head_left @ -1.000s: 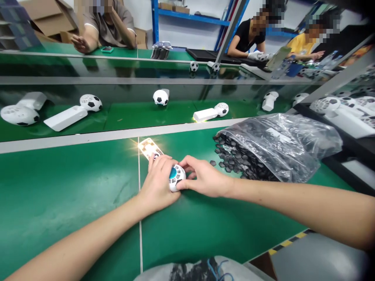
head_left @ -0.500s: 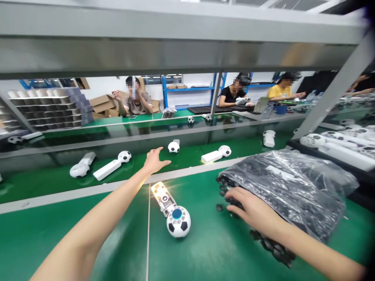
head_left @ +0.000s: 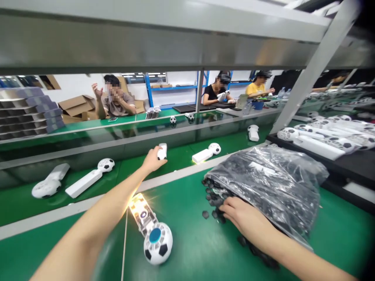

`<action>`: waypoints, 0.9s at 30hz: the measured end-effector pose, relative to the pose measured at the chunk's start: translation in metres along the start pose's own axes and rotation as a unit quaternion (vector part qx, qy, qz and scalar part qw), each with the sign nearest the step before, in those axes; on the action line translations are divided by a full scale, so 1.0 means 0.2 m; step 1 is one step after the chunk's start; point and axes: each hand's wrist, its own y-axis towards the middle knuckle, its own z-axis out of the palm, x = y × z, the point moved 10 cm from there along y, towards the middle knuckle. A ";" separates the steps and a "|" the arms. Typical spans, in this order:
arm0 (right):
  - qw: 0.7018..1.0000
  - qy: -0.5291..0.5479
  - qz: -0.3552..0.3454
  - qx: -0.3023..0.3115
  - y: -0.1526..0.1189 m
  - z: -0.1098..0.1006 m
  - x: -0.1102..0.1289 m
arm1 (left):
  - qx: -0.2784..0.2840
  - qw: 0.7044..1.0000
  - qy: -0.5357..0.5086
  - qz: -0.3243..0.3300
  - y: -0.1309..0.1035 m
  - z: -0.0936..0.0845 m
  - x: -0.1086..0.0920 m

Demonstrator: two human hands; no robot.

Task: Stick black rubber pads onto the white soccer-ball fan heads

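Observation:
My left hand (head_left: 154, 159) is closed around a small white football-patterned device (head_left: 162, 152) on the green belt beyond the rail. My right hand (head_left: 238, 212) rests at the mouth of a clear plastic bag (head_left: 272, 183), its fingertips among small black pieces (head_left: 213, 197); whether it grips any is hidden. Between my forearms, an opened device (head_left: 158, 242) lies on the green table, with a football-shaped head, a blue disc and a lit circuit section.
Other white devices (head_left: 84, 182) lie along the belt (head_left: 178, 164). At right, a black tray (head_left: 328, 171) holds several devices. A grey frame (head_left: 175, 50) crosses overhead, with a slanted post (head_left: 313, 70). Several people sit across the line.
My left hand has reached the small device and closed on it. My right hand stays by the black pieces. The whole view has shifted, moving most things leftward.

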 end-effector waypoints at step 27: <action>0.955 0.269 -0.115 -0.049 0.01 -0.18 0.45 | 0.031 0.997 -0.050 -0.054 -1.19 -0.06 -0.27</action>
